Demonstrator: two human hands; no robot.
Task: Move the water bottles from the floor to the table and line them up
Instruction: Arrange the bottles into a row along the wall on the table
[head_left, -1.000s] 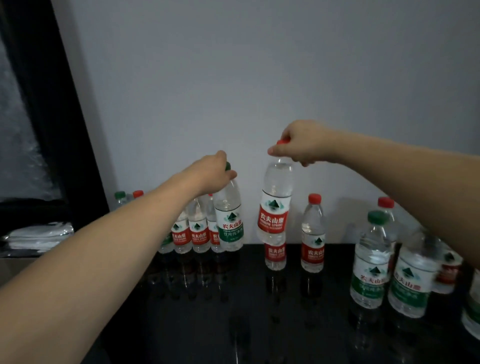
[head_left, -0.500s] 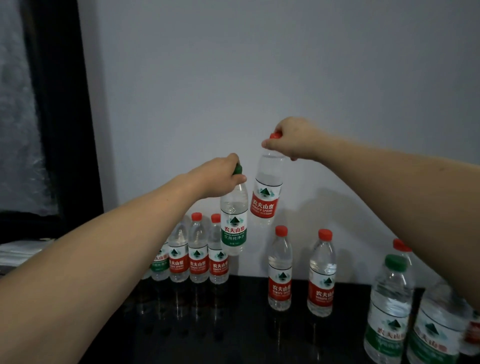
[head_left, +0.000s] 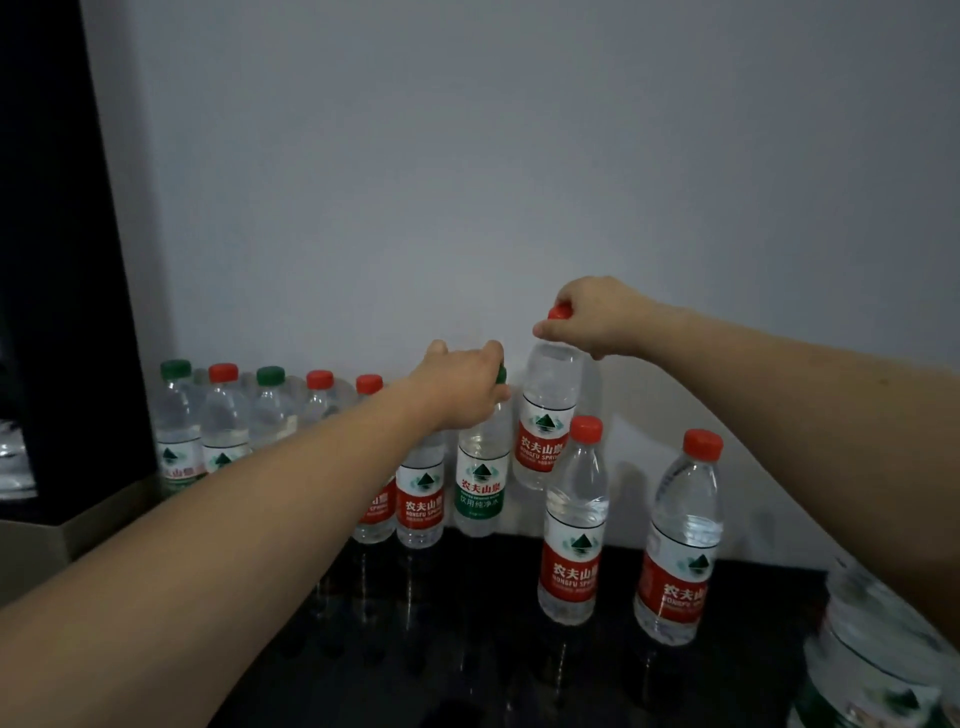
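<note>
Two bottles are in hand at once: the left hand (head_left: 462, 387) grips the green-capped bottle (head_left: 480, 483) by its cap, fingers curled over the top, and the right hand (head_left: 592, 317) pinches the red cap of a red-label bottle (head_left: 545, 431), which hangs in the air, tilted a little, just at 3 o'clock of the green one. The green-capped bottle looks to be at or just above the black table (head_left: 467, 649), at the right-hand end of the row against the wall (head_left: 519, 156); whether its base has touched down I cannot tell.

The step in hand, by my reading, is setting this pair down to extend the row. That row (head_left: 270, 410) runs from 9 o'clock toward the centre, green and red caps mixed, bottles touching or nearly so. The next move calls for lowering the green one upright beside its red-label neighbour (head_left: 422, 499), then bringing the hanging bottle down close at its right without knocking it.

Open room lies at the back, along the wall toward 3 o'clock. Two loose red-capped bottles (head_left: 574, 525) (head_left: 683, 540) stand nearer the person, just below the hanging bottle's path, so the drop should stay behind them. A larger bottle (head_left: 878, 654) crowds 4 o'clock, under the right forearm. The table's left edge sits near 8 o'clock, beside a pale ledge (head_left: 31, 551)
</note>
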